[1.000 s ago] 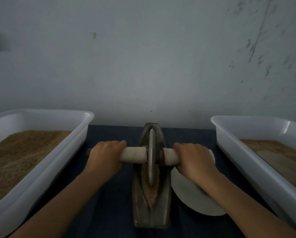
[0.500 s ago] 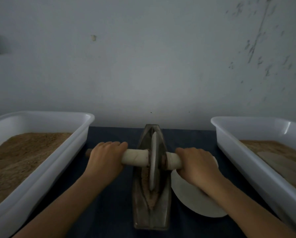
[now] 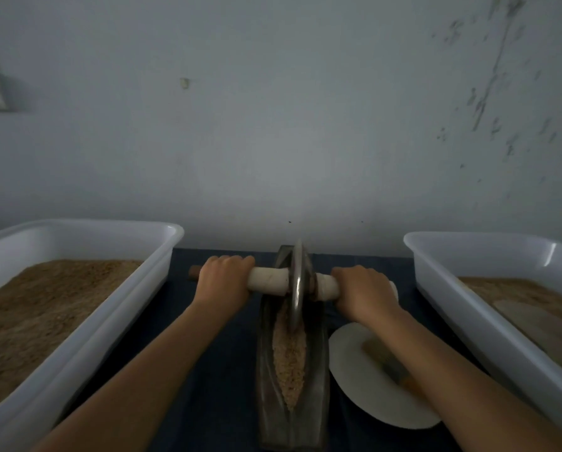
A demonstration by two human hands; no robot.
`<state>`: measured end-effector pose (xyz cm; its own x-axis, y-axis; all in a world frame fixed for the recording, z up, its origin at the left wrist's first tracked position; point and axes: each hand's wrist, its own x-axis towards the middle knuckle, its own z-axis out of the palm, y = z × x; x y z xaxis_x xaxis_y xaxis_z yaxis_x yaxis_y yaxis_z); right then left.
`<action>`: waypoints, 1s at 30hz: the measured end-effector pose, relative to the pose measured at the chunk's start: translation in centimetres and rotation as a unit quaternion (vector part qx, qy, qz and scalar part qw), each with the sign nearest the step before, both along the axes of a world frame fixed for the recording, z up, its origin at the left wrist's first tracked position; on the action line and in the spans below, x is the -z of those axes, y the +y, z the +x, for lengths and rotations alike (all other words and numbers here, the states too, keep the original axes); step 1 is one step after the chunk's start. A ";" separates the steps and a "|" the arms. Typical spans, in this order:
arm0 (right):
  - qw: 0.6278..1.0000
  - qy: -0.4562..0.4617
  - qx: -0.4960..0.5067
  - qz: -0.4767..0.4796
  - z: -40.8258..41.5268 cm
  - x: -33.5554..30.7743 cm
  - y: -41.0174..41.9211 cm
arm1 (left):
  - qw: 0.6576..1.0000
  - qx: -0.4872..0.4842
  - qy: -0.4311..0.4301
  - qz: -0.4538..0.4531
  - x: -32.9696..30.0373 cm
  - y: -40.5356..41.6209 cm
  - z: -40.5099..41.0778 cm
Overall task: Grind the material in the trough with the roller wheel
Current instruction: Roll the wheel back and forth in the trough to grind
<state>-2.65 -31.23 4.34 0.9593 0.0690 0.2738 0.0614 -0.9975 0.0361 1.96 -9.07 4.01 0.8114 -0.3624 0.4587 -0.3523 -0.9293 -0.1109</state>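
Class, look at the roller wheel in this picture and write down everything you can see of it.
The roller wheel is a thin grey disc that looks like metal, standing upright on edge in the far part of the long dark trough. A pale round handle runs through its middle and sticks out on both sides; a brown tip shows at its left end. The left hand grips one side and the right hand the other. The wheel's lower edge meets the coarse tan material lying in the trough.

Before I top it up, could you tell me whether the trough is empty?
Not empty: tan crushed material lies along the trough channel, nearer than the roller wheel.
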 end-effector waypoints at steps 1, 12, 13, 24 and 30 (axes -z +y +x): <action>1.000 0.001 -0.008 0.000 -0.5 0.1 0.0 | 1.000 0.007 0.000 -0.004 0.1 0.3 -0.6; 0.999 -0.031 -0.022 -0.008 -8.9 0.4 0.5 | 0.999 0.051 -0.004 0.000 -0.4 2.6 -9.1; 0.999 -0.034 -0.027 -0.007 -9.2 0.3 0.5 | 0.999 0.051 0.008 0.003 -0.4 2.8 -9.1; 0.998 -0.033 -0.045 -0.043 -2.6 -0.4 0.7 | 0.999 0.005 0.033 -0.031 1.3 1.8 -3.4; 0.997 -0.056 -0.029 -0.046 1.0 -0.7 0.2 | 0.999 -0.017 0.022 -0.037 1.1 0.6 0.4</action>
<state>-1.66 -31.00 5.02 0.9171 0.1529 0.3681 0.1090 -0.9845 0.1373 2.32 -8.46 2.93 0.8430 -0.3008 0.4461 -0.3231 -0.9460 -0.0272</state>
